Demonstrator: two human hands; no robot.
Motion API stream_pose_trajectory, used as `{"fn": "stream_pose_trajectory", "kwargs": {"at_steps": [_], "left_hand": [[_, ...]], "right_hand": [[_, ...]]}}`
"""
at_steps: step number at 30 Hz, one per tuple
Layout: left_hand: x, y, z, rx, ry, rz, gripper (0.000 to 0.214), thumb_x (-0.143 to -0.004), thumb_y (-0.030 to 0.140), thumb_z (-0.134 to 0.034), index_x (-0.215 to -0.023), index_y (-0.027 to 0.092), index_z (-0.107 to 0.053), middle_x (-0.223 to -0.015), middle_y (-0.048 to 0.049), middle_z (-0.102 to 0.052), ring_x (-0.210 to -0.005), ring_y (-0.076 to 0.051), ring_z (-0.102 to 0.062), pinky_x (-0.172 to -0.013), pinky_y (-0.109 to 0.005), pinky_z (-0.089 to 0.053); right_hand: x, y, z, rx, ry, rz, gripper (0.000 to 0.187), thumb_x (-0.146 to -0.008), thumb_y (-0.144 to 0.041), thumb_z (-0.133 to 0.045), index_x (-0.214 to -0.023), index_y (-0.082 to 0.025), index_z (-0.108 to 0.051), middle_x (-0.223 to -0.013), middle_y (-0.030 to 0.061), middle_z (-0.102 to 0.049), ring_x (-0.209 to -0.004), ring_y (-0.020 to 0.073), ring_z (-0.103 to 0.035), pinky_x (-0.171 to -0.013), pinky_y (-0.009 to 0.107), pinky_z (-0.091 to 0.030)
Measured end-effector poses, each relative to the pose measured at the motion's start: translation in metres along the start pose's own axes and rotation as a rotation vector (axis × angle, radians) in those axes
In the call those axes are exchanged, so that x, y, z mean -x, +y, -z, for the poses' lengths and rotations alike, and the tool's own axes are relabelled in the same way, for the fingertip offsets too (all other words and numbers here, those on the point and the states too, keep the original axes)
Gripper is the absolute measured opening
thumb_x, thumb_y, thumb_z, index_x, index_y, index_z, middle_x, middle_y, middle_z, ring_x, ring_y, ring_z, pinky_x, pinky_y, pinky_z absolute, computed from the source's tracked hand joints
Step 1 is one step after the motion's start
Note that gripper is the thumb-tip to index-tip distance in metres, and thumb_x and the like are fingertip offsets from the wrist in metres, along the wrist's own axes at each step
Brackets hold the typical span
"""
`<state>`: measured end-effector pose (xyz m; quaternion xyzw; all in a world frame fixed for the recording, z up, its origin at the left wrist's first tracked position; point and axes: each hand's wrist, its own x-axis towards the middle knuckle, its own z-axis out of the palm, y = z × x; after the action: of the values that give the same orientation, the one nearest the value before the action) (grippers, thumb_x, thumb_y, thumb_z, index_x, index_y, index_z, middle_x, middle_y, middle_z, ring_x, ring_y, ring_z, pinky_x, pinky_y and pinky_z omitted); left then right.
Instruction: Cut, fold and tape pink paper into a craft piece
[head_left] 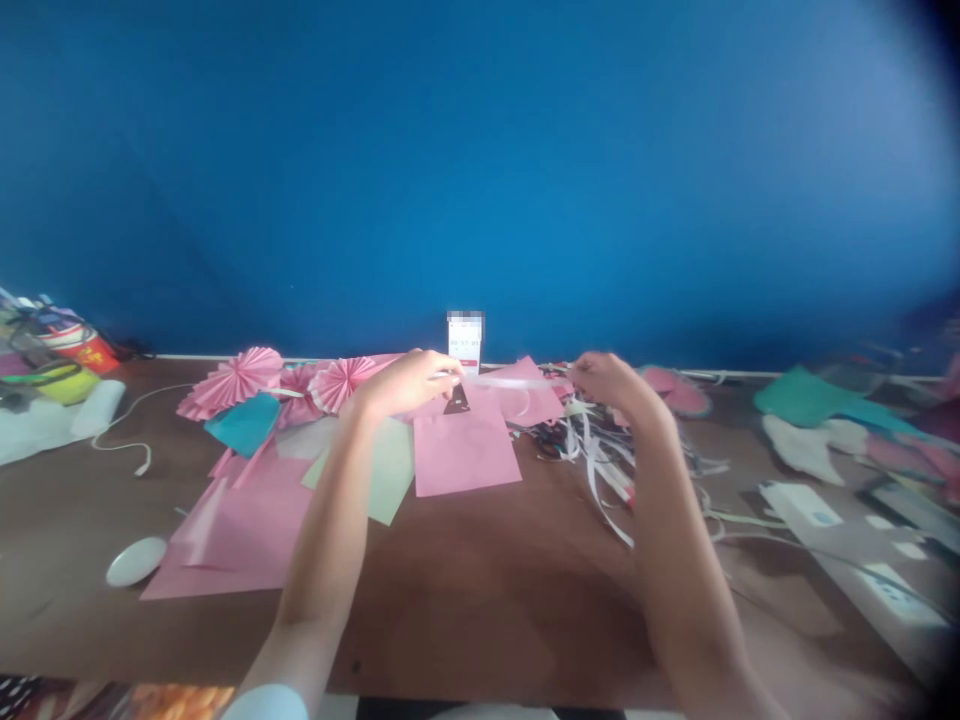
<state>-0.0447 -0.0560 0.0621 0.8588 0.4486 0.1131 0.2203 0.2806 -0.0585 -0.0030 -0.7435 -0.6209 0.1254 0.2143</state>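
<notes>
I had both of the person's arms reaching over the brown surface (480,600), with a pale, see-through strip (514,382) stretched nearly level between the two hands. My left hand (426,377) was curled, its thumb and fingertips pinched on one end, next to the phone (465,342) that stood upright by the blue wall (480,180). My right hand (604,376) was drawn in tighter, fingers bent around the other end; motion blur hid the exact grip. Below the strip I saw a pink sheet (466,455) lying flat, with a small dark piece (457,401) near its upper edge. White ribbons (592,455) lay tangled beneath my right hand. Pleated pink fans (238,380) and a teal piece (244,424) sat left of my left hand, and a white mouse (136,562) rested beside a larger pink sheet (247,535).
</notes>
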Motion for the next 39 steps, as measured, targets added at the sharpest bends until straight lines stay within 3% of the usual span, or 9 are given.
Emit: {"fn": "stream_pose_trajectory", "kwargs": {"at_steps": [4, 6, 9, 12, 17, 20, 29, 35, 39], "left_hand": [[0.003, 0.014, -0.007, -0.014, 0.048, -0.069, 0.035, -0.093, 0.031, -0.045, -0.117, 0.023, -0.069, -0.094, -0.0044, -0.073, -0.072, -0.016, -0.062, -0.064, -0.025, -0.039], [0.003, 0.019, -0.012, -0.003, 0.065, -0.098, 0.036, -0.093, 0.027, -0.044, -0.120, 0.021, -0.067, -0.097, -0.0062, -0.073, -0.074, -0.017, -0.062, -0.066, -0.026, -0.040], [0.001, 0.024, -0.018, 0.031, 0.060, -0.139, 0.037, -0.094, 0.026, -0.040, -0.119, 0.019, -0.066, -0.100, -0.0075, -0.072, -0.075, -0.017, -0.062, -0.066, -0.026, -0.040], [0.000, 0.027, -0.021, 0.054, 0.046, -0.151, 0.037, -0.096, 0.029, -0.039, -0.121, 0.018, -0.063, -0.101, -0.0080, -0.071, -0.078, -0.018, -0.062, -0.065, -0.027, -0.039], [0.000, 0.031, -0.026, 0.083, 0.047, -0.111, 0.047, -0.094, 0.030, -0.043, -0.140, 0.018, -0.047, -0.110, -0.0109, -0.070, -0.090, -0.021, -0.064, -0.070, -0.027, -0.041], [-0.002, 0.034, -0.030, 0.118, 0.094, -0.126, 0.044, -0.090, 0.024, -0.047, -0.134, 0.019, -0.052, -0.110, -0.0095, -0.070, -0.091, -0.021, -0.064, -0.072, -0.027, -0.043], [-0.012, 0.047, -0.036, 0.278, 0.274, -0.077, 0.030, -0.077, 0.022, -0.053, -0.102, 0.017, -0.070, -0.083, -0.0057, -0.069, -0.070, -0.017, -0.059, -0.059, -0.026, -0.040], [-0.015, 0.040, -0.040, 0.570, 0.302, -0.057, 0.043, -0.079, 0.023, -0.050, -0.119, 0.017, -0.065, -0.056, 0.0020, -0.048, -0.047, -0.009, -0.038, -0.048, -0.023, -0.030], [-0.017, 0.035, -0.041, 0.717, 0.241, -0.113, 0.050, -0.078, 0.022, -0.050, -0.127, 0.015, -0.062, -0.051, 0.0043, -0.038, -0.047, -0.008, -0.032, -0.049, -0.023, -0.030]], "right_hand": [[0.014, -0.027, 0.004, 0.027, 0.452, 0.087, 0.021, -0.084, -0.027, -0.051, -0.095, -0.016, -0.066, -0.102, 0.0142, -0.067, -0.092, 0.0235, -0.060, -0.077, 0.031, -0.043], [0.027, -0.053, 0.004, -0.184, 0.399, 0.295, 0.023, -0.090, -0.030, -0.048, -0.089, -0.015, -0.066, -0.096, 0.0105, -0.067, -0.085, 0.0190, -0.060, -0.075, 0.028, -0.042], [0.047, -0.087, 0.002, -0.312, 0.128, 0.547, 0.033, -0.095, -0.039, -0.045, -0.080, -0.016, -0.063, -0.076, 0.0031, -0.064, -0.071, 0.0138, -0.055, -0.062, 0.024, -0.037], [0.058, -0.103, -0.002, -0.235, 0.044, 0.566, 0.040, -0.095, -0.044, -0.046, -0.068, -0.017, -0.057, -0.060, -0.0015, -0.054, -0.058, 0.0104, -0.043, -0.055, 0.024, -0.027], [0.057, -0.101, -0.007, -0.202, 0.026, 0.565, 0.023, -0.093, -0.033, -0.051, -0.077, -0.018, -0.060, -0.067, -0.0011, -0.061, -0.057, 0.0099, -0.047, -0.058, 0.024, -0.028], [0.057, -0.100, -0.006, -0.118, 0.006, 0.586, 0.019, -0.092, -0.028, -0.051, -0.077, -0.018, -0.059, -0.064, -0.0009, -0.059, -0.055, 0.0101, -0.046, -0.059, 0.024, -0.027], [0.061, -0.098, 0.001, -0.176, 0.042, 0.655, 0.010, -0.084, -0.018, -0.048, -0.076, -0.019, -0.055, -0.058, -0.0030, -0.052, -0.053, 0.0098, -0.041, -0.054, 0.024, -0.024], [0.062, -0.106, -0.016, -0.196, 0.368, 0.720, 0.009, -0.078, -0.019, -0.050, -0.070, -0.019, -0.054, -0.062, -0.0010, -0.052, -0.058, 0.0114, -0.042, -0.056, 0.024, -0.028], [0.065, -0.110, -0.023, -0.089, 0.536, 0.884, 0.017, -0.080, -0.014, -0.049, -0.064, -0.021, -0.048, -0.060, -0.0002, -0.049, -0.061, 0.0136, -0.043, -0.058, 0.027, -0.030]]}}
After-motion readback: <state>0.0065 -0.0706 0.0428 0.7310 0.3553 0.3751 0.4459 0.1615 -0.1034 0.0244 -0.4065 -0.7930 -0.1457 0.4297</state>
